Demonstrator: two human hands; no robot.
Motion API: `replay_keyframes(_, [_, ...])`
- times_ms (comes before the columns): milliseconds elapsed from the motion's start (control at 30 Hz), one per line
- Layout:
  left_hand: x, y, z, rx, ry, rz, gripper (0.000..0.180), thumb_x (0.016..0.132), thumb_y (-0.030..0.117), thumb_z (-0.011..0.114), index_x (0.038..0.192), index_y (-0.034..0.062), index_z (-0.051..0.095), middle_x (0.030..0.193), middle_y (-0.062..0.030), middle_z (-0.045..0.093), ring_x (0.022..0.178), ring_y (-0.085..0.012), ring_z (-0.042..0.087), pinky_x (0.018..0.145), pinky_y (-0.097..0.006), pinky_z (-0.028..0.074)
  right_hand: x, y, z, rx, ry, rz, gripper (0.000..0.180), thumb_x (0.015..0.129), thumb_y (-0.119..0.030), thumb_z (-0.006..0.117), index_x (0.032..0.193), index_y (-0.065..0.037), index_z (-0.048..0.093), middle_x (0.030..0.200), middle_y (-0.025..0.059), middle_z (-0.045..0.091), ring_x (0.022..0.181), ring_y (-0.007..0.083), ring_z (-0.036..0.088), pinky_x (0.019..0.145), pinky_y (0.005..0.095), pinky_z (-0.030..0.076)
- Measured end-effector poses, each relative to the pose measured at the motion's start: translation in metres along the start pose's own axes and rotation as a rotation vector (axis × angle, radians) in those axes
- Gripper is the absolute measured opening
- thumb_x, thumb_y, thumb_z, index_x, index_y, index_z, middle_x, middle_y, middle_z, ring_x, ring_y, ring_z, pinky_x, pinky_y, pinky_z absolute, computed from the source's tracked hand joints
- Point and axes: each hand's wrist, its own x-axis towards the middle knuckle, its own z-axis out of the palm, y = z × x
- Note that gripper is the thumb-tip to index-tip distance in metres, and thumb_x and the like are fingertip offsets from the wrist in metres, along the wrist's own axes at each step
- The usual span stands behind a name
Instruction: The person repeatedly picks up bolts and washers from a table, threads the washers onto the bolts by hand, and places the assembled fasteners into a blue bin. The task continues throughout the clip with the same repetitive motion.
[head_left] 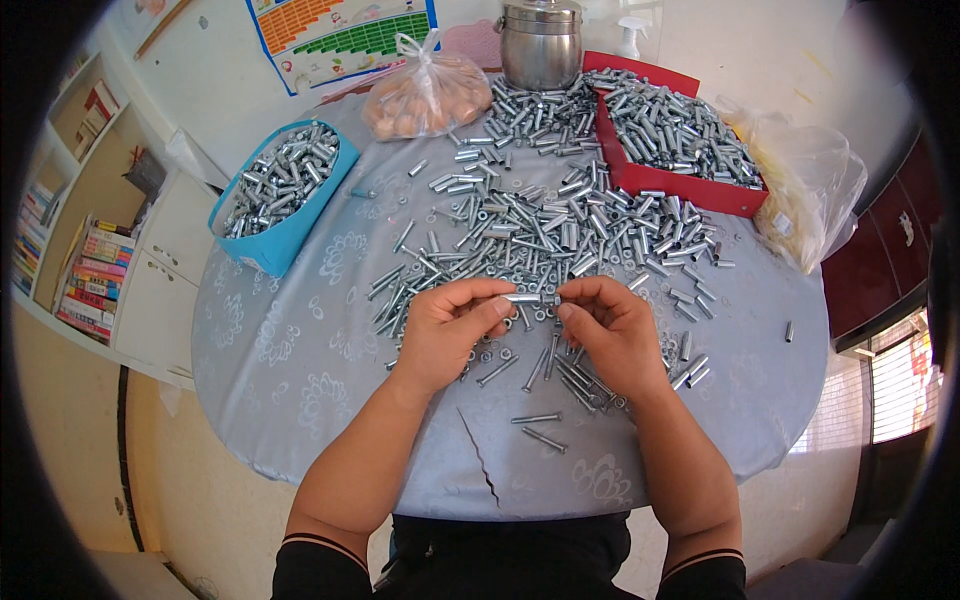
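a blue bin (275,240) sits at the left of the round grey tabletop (290,360), a red tray (690,190) at the upper right. between them at the far edge stand a knotted clear bag of brown round things (425,95) and a steel pot (540,45). a crumpled clear bag (810,190) lies just right of the tray. a white bookshelf (90,250) stands at left, a colourful chart (340,35) on the wall.
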Motion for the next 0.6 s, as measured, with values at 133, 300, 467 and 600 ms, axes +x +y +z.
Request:
replay_keyframes(133, [-0.0015, 0.0014, 0.0013, 0.022, -0.003, -0.001, 0.022, 0.089, 0.005, 0.066, 0.11, -0.0024, 0.067, 0.088, -0.0073, 0.07, 0.073, -0.0109, 0.064, 0.068, -0.024, 0.053, 0.0006, 0.0025, 0.0004, -0.007, -0.018, 0.0, 0.016, 0.089, -0.003, 0.065, 0.105, 0.001, 0.063, 0.086, 0.0008, 0.064, 0.071, 0.0053, 0.056, 0.063, 0.0206, 0.045])
replay_keyframes(300, [-0.0025, 0.0039, 0.0013, 0.085, -0.056, 0.016, 0.023, 0.089, 0.005, 0.066, 0.11, -0.0018, 0.067, 0.089, -0.0073, 0.071, 0.076, -0.0098, 0.065, 0.069, -0.022, 0.054, -0.0003, 0.001, -0.0008, -0.063, -0.013, 0.012, 0.014, 0.094, -0.013, 0.062, 0.094, 0.001, 0.063, 0.077, 0.0006, 0.061, 0.065, 0.0057, 0.052, 0.058, 0.0217, 0.042])
replay_keyframes(467, [-0.0054, 0.0089, 0.0054, 0.057, -0.107, 0.006, 0.022, 0.089, 0.005, 0.066, 0.11, -0.002, 0.067, 0.089, -0.0075, 0.071, 0.076, -0.0101, 0.066, 0.07, -0.022, 0.054, -0.0024, -0.0015, -0.0029, -0.238, -0.016, 0.059, 0.029, 0.098, -0.022, 0.056, 0.081, 0.001, 0.062, 0.068, 0.0009, 0.057, 0.062, 0.0072, 0.049, 0.056, 0.0246, 0.04])
replay_keyframes(600, [-0.0057, 0.0064, 0.0051, 0.026, -0.079, 0.011, 0.021, 0.089, 0.004, 0.065, 0.109, -0.0035, 0.067, 0.087, -0.0081, 0.07, 0.075, -0.0114, 0.065, 0.069, -0.023, 0.053, -0.0011, 0.0023, -0.0016, -0.216, 0.06, 0.041, 0.027, 0.097, -0.021, 0.057, 0.081, 0.0, 0.062, 0.066, 0.0006, 0.056, 0.062, 0.0073, 0.049, 0.056, 0.025, 0.04])
